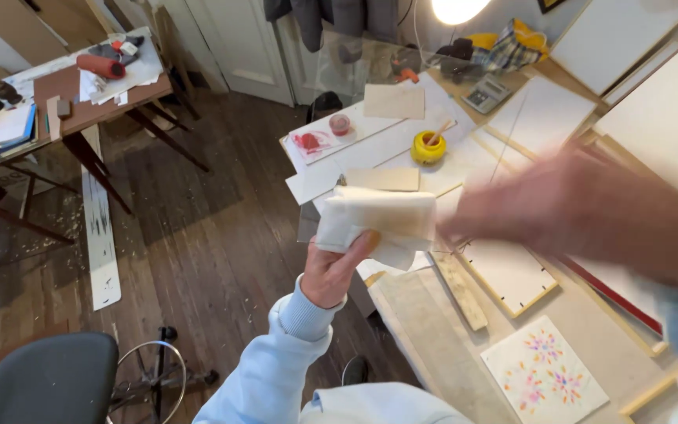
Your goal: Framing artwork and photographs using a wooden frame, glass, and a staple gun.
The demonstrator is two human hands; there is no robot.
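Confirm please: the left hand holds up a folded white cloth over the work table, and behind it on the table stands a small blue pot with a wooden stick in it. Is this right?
Not quite. The pot is yellow, not blue, as the head view shows. The rest holds: the left hand holds up a folded white cloth over the work table, and a wooden stick stands in the pot.

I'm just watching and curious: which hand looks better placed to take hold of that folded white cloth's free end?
Probably the right hand. It is motion-blurred, right beside the folded white cloth, and appears empty. The left hand already grips the cloth from below, thumb on its front.
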